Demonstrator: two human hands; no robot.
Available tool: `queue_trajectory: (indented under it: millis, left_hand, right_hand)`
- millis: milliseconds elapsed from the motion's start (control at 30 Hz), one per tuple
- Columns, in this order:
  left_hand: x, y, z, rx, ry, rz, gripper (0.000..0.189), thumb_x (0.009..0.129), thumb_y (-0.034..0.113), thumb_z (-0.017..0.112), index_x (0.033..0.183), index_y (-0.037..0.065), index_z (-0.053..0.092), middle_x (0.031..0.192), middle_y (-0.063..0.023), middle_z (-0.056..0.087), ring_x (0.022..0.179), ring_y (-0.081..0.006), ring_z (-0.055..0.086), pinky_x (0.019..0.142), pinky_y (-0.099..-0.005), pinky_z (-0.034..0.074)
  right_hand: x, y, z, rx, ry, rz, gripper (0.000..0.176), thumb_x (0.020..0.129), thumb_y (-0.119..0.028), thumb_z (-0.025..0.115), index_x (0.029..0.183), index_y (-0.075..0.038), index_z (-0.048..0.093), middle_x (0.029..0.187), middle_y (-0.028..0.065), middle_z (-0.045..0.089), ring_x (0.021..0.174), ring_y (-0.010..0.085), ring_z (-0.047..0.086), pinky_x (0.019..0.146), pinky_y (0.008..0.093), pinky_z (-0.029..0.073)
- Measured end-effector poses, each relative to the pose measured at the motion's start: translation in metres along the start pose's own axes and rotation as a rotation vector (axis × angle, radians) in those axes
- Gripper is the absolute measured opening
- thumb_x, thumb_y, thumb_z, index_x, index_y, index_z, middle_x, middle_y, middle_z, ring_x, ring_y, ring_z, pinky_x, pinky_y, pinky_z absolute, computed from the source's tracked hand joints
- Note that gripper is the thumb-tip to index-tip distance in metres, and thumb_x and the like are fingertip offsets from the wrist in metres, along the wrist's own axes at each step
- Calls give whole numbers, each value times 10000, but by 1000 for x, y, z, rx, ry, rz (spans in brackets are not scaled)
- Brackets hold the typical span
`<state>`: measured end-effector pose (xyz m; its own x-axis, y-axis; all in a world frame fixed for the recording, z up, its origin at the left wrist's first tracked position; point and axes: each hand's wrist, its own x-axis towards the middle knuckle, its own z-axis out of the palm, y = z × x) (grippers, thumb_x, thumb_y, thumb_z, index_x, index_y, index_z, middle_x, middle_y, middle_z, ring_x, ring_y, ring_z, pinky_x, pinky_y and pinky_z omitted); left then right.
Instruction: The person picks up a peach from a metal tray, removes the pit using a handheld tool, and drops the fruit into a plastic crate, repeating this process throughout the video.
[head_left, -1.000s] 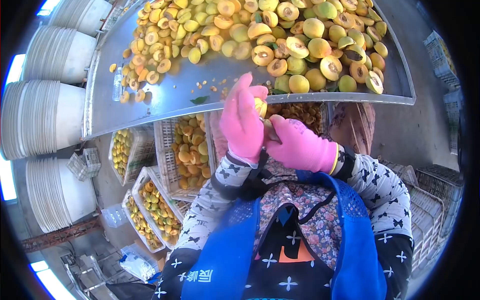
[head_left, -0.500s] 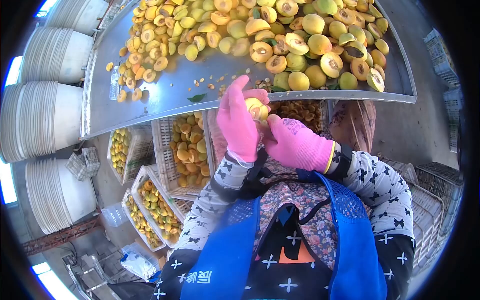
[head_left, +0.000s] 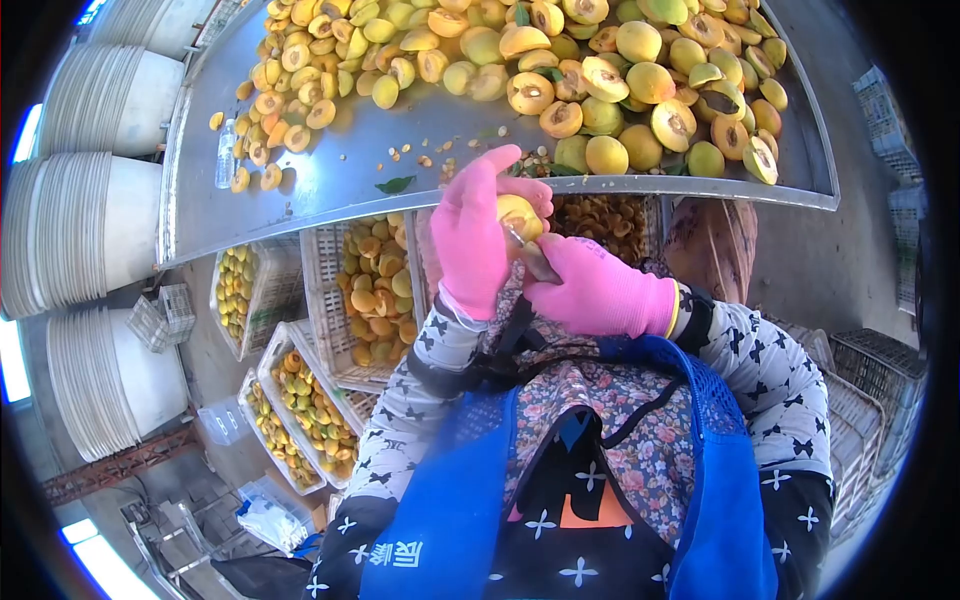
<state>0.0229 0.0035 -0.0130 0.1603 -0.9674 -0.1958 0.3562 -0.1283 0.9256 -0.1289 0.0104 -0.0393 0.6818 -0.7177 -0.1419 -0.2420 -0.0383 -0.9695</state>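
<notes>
My left hand (head_left: 473,235), in a pink glove, holds a yellow peach half (head_left: 519,215) with its cut side turned partly toward me. My right hand (head_left: 600,288), gloved the same way, is closed around a small hand tool (head_left: 538,262) with a thin metal tip. That tip touches the cut face of the peach, near its centre. Both hands are just over the front edge of a metal table (head_left: 330,212). Beyond them a heap of peaches (head_left: 480,50), whole and halved, covers the far part of the table.
Loose pits (head_left: 425,160), a leaf (head_left: 396,185) and a plastic bottle (head_left: 226,155) lie on the table. Below its edge stands a crate of peach halves (head_left: 375,295), beside more filled crates (head_left: 312,415). Stacked white tubs (head_left: 70,225) line the left; more crates (head_left: 850,420) are at right.
The tool's metal tip now shows against the peach's cut face, which has turned a little. My right hand has shifted slightly down. The whole view has moved a little.
</notes>
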Motion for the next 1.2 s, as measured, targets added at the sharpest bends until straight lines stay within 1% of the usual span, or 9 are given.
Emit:
queue_trajectory:
  millis: [100,433,733,767,800,867,967,1067,1200]
  left_hand:
    - [1,4,-3,75,-97,57,417,1064,292,433,1247,-50,586,825,-174,711,720,-211,671,645,-309,555]
    - [13,14,-17,253,-488,-146,416,1054,302,462,1196,-45,643,825,-125,722,760,-170,667,739,-270,527]
    - [16,-4,-50,71,-365,-222,403,1027,287,497,1215,-51,610,855,-139,721,742,-184,677,663,-302,556]
    - [14,-5,-53,57,-275,-234,384,1016,269,519,1213,-49,607,868,-136,725,741,-173,677,651,-303,563]
    - [7,7,-59,253,-234,-87,366,987,243,557,1218,-38,604,886,-125,727,760,-176,688,658,-299,571]
    - [-8,29,-100,388,-85,49,364,882,142,671,1213,5,609,904,-80,740,835,-184,713,723,-304,585]
    - [-12,48,-231,1980,2,624,359,944,281,659,1230,66,633,1146,-85,681,1077,-206,652,870,-308,555]
    - [-4,66,-168,791,378,232,357,933,193,692,1258,55,637,1244,-109,637,1121,-186,615,963,-313,507]
    - [3,38,-37,971,-583,504,439,872,128,726,1297,75,630,1383,-117,580,1275,-254,556,1057,-365,446]
  right_hand:
    - [-2,-31,-23,628,-327,382,187,899,-194,624,895,-27,541,686,71,607,520,156,582,472,318,452]
    - [-8,-18,-28,733,-438,396,139,845,-148,612,783,-37,557,627,17,528,493,110,521,453,254,391]
    - [-7,-4,6,19,-434,-178,201,868,-221,634,923,-30,599,666,96,596,570,174,606,564,294,492]
    - [-12,-8,-1,49,-446,61,259,879,-270,651,990,-40,609,753,157,642,710,275,660,698,368,531]
    - [-8,-28,-12,201,-429,391,191,837,-164,715,945,-36,625,748,80,640,727,170,628,680,346,489]
    - [-13,-4,-18,89,-249,203,219,840,-182,710,970,-25,628,765,107,648,722,216,631,681,365,483]
    - [-28,12,-36,-82,-196,168,245,844,-195,695,987,-8,623,763,142,632,706,283,617,673,383,472]
    - [-36,23,-45,-108,-91,180,317,852,-252,687,1043,-8,618,893,228,660,843,412,640,736,436,498]
    - [-47,5,-59,-26,-50,269,346,846,-247,690,1093,-14,629,927,218,676,892,402,656,747,430,505]
